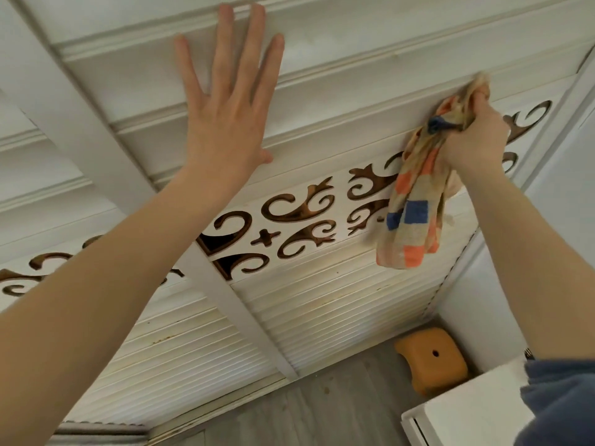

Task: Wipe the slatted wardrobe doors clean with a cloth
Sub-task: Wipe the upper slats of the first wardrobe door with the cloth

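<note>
While the left hand [225, 117] lies flat on the white wardrobe door [338, 91], fingers straight and spread, holding nothing, the right hand [476, 136] grips a bunched cloth [415, 214] in a closed fist and presses its top end against a slat edge at the upper right of the same door. Cloth is beige with orange and blue squares; the rest hangs loose from the fist, down across the band of brown scroll cut-outs [299, 217], its lower end over the fine slats [338, 300] beneath. Wide slats above the band, under both hands. Some brownish marks on the fine slats. A plain white post [248, 317] divides this door from the next door [180, 342] on the left, which has the same cut-outs and slats, partly hidden by the left forearm. Both forearms bare; a blue sleeve [560, 400] shows at the right elbow. Down at the door's foot an orange stool [431, 358] stands on the grey floor [322, 413], in the corner by the white wall [563, 194]. A white boxy thing [476, 410] at lower right, can't tell what it is
</note>
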